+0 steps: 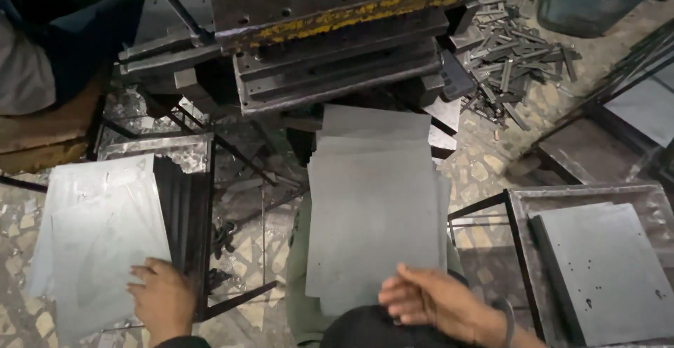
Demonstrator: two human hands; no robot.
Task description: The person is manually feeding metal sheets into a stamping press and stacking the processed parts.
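Grey sheet-metal stack (375,208), matte, flat, rectangular, lies centre on the lap, far edge under the press (337,36). Right hand (435,302) rests on its near edge, fingers curled loosely, grasping nothing. Left hand (163,297) presses open-fingered on the pale shiny sheet (98,229) at left. Punched strips (516,60) far right.

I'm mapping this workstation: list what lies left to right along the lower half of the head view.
Pale shiny metal sheet → left hand → dull grey flat sheet stack → right hand → grey perforated plate in a metal tray.
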